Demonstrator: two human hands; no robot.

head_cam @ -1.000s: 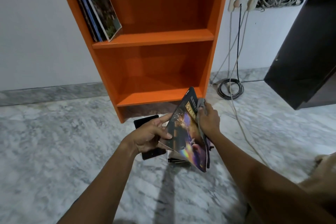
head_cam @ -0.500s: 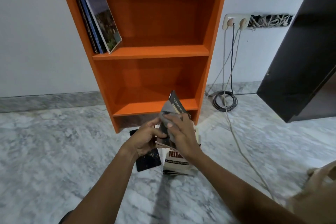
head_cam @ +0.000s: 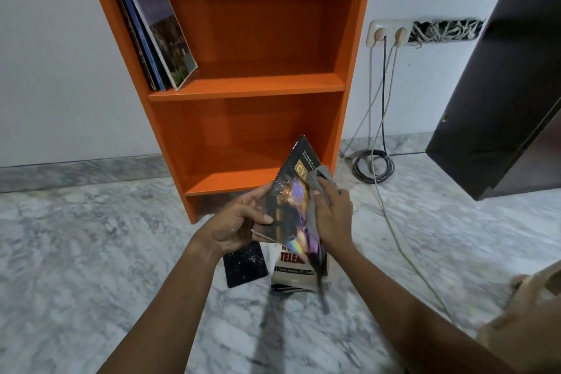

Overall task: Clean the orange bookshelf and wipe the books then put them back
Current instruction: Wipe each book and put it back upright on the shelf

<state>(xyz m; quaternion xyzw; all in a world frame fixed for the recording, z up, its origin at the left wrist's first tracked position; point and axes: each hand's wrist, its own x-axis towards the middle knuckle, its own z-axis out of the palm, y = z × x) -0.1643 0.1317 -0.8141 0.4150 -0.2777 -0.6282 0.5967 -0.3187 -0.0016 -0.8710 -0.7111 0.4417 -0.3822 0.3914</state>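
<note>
Left fingers (head_cam: pixel 258 195) are curled round the near edge of the book (head_cam: pixel 288 206), thumb flat on the glossy cover, so the left hand (head_cam: pixel 236 223) has it gripped and tipped up on end, centre frame. Right fingers (head_cam: pixel 326 190) are bunched over a grey cloth (head_cam: pixel 321 174), pressing it onto the upper right part of that cover; a tail of the cloth hangs down past the right hand (head_cam: pixel 334 217) along the book's right edge. The cover is dark with sparks and a rainbow sheen, and a yellow title block sits near the top.

Just below, on the marble floor (head_cam: pixel 76 252), a white book (head_cam: pixel 290 275) with red lettering lies flat on something dark beneath it, and a black book (head_cam: pixel 245 264) speckled with dots lies just beside it to the left.

Behind stands the orange bookshelf (head_cam: pixel 252 86), its bottom compartment bare, and in the compartment above a few leaning books (head_cam: pixel 158 30) tilt against the left wall.

Right of the shelf, a wall socket (head_cam: pixel 388 33) feeds cables (head_cam: pixel 375 165) that coil on the floor, and a dark cabinet (head_cam: pixel 501 85) fills the upper right of the frame
</note>
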